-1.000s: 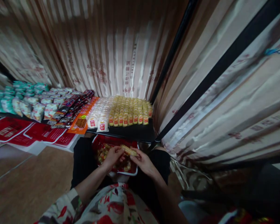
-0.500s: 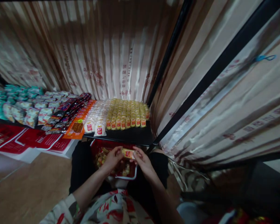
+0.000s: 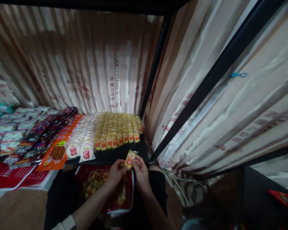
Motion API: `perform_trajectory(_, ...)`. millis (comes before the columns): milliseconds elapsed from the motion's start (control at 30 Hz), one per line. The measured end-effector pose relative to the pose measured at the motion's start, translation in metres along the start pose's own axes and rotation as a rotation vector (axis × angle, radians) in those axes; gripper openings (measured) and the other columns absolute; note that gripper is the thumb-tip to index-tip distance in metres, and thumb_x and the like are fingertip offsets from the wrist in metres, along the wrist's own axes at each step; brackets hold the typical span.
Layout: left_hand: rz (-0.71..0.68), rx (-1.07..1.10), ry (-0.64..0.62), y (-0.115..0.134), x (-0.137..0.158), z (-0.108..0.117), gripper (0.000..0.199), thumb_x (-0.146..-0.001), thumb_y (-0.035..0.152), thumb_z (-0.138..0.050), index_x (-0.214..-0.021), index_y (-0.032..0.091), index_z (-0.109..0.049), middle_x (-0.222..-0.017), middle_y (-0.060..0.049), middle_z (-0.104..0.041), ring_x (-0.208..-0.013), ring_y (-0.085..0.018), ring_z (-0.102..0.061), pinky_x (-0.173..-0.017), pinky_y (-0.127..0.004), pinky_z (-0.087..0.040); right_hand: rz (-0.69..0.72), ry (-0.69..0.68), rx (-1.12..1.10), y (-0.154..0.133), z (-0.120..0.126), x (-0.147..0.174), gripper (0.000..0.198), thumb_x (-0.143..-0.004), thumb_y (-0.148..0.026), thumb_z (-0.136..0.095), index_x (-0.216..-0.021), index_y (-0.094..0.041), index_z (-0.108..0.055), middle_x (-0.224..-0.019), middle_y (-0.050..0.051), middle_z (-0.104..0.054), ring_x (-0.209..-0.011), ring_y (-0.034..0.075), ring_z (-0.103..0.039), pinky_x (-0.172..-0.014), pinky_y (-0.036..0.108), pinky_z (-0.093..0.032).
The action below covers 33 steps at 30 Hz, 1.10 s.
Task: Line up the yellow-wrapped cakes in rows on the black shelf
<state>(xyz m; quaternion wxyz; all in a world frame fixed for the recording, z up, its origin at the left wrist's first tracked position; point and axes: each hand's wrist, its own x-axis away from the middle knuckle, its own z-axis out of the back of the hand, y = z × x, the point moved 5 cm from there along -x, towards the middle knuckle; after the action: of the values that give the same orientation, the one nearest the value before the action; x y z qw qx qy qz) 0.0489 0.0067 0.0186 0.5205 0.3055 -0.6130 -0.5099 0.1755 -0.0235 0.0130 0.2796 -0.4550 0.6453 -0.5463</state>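
Between my two hands is a small yellow snack packet (image 3: 130,160) with a red and white label, tilted upright over the basket. My left hand (image 3: 117,173) pinches its lower left side. The fingers of my right hand (image 3: 141,172) close on its right edge. Under my hands, a red plastic basket (image 3: 132,195) with a white rim rests between my knees and holds several loose packets (image 3: 93,183) of the same yellow kind. Just ahead on the black shelf (image 3: 124,152) stand tight rows of matching yellow packets (image 3: 117,132).
Left of the yellow rows lie white round snack packets (image 3: 73,148), an orange bag (image 3: 55,156), dark bags (image 3: 42,131) and white-and-teal bags (image 3: 1,110). Black frame posts (image 3: 156,64) and pale pleated curtains (image 3: 96,64) enclose the shelf. Red printed boxes (image 3: 4,175) sit below, left.
The snack packet has turned from lying sideways to standing nearly upright in my fingers, closer to the shelf edge. The camera view has shifted, so the shelf appears lower and further left.
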Motion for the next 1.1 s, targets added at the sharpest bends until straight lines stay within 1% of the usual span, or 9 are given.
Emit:
perform_trajectory(133,-0.128,-0.197,0.137,0.021,-0.029,-0.003,0.035,-0.073,0.018,-0.062,-0.108,0.016,-0.06,-0.097,-0.005,-0.062,-0.071,-0.012,-0.057,-0.071,-0.023,-0.047,0.17,0.101,0.097,-0.016,0.007,-0.028,0.047,-0.077,-0.051,-0.058,-0.111,-0.018,-0.052,-0.109,0.013,-0.064,-0.1,0.023,-0.062,-0.094,0.04,-0.048)
perform_trajectory(300,-0.309,-0.207,0.063,0.068,-0.065,-0.024,0.042,-0.079,0.022,-0.058,-0.121,0.015,-0.056,-0.106,-0.008,-0.062,-0.075,-0.014,-0.058,-0.077,-0.027,-0.048,0.314,0.131,0.312,-0.04,0.007,-0.056,0.048,-0.084,-0.049,-0.049,-0.119,-0.017,-0.053,-0.12,0.014,-0.06,-0.11,0.023,-0.058,-0.1,0.04,-0.043)
perform_trajectory(433,-0.37,-0.237,-0.001,0.099,-0.093,-0.037,0.04,-0.078,0.02,-0.061,-0.118,0.018,-0.058,-0.1,-0.005,-0.066,-0.086,-0.016,-0.06,-0.081,-0.026,-0.047,0.357,0.16,0.416,-0.055,0.005,-0.075,0.047,-0.087,-0.048,-0.044,-0.12,-0.017,-0.054,-0.121,0.013,-0.06,-0.108,0.023,-0.059,-0.098,0.039,-0.044)
perform_trajectory(567,-0.394,-0.323,-0.052,0.118,-0.115,-0.049,0.038,-0.078,0.018,-0.062,-0.116,0.018,-0.059,-0.09,-0.003,-0.066,-0.079,-0.014,-0.06,-0.076,-0.024,-0.048,0.38,0.263,0.435,-0.064,0.006,-0.088,0.052,-0.088,-0.045,-0.04,-0.13,-0.014,-0.045,-0.126,0.016,-0.056,-0.113,0.024,-0.056,-0.099,0.04,-0.042)
perform_trajectory(667,-0.376,-0.293,-0.033,0.13,-0.132,-0.058,0.034,-0.078,0.017,-0.062,-0.112,0.016,-0.058,-0.087,-0.003,-0.064,-0.072,-0.012,-0.059,-0.068,-0.021,-0.048,0.415,0.339,0.502,-0.067,0.005,-0.092,0.054,-0.088,-0.041,-0.038,-0.134,-0.012,-0.04,-0.134,0.017,-0.049,-0.124,0.024,-0.047,-0.105,0.042,-0.036)
perform_trajectory(833,-0.355,-0.245,0.032,0.151,-0.16,-0.075,0.027,-0.082,0.016,-0.059,-0.108,0.016,-0.056,-0.082,-0.001,-0.063,-0.061,-0.009,-0.058,-0.055,-0.017,-0.045,0.599,0.418,0.574,-0.071,0.002,-0.098,0.049,-0.089,-0.032,-0.035,-0.133,-0.012,-0.043,-0.139,0.017,-0.045,-0.133,0.024,-0.036,-0.109,0.048,-0.029)
perform_trajectory(900,-0.384,-0.355,0.064,0.158,-0.169,-0.082,0.022,-0.082,0.017,-0.06,-0.103,0.015,-0.058,-0.082,-0.002,-0.063,-0.063,-0.01,-0.058,-0.057,-0.019,-0.046,0.632,0.418,0.59,-0.071,0.002,-0.106,0.05,-0.088,-0.029,-0.034,-0.133,-0.01,-0.043,-0.14,0.017,-0.044,-0.134,0.024,-0.035,-0.11,0.047,-0.028)
perform_trajectory(1000,-0.411,-0.521,0.107,0.164,-0.179,-0.089,0.016,-0.078,0.016,-0.064,-0.094,0.015,-0.061,-0.081,-0.004,-0.064,-0.071,-0.013,-0.06,-0.067,-0.023,-0.048,0.616,0.41,0.601,-0.068,0.004,-0.12,0.051,-0.087,-0.026,-0.033,-0.134,-0.009,-0.043,-0.139,0.018,-0.044,-0.134,0.023,-0.036,-0.11,0.046,-0.028)
perform_trajectory(1100,-0.397,-0.579,0.118,0.163,-0.184,-0.092,0.019,-0.077,0.013,-0.065,-0.095,0.013,-0.062,-0.082,-0.006,-0.065,-0.075,-0.016,-0.061,-0.073,-0.028,-0.048,0.587,0.414,0.592,-0.062,0.008,-0.131,0.051,-0.086,-0.025,-0.033,-0.133,-0.007,-0.044,-0.138,0.019,-0.045,-0.133,0.023,-0.037,-0.109,0.045,-0.03)
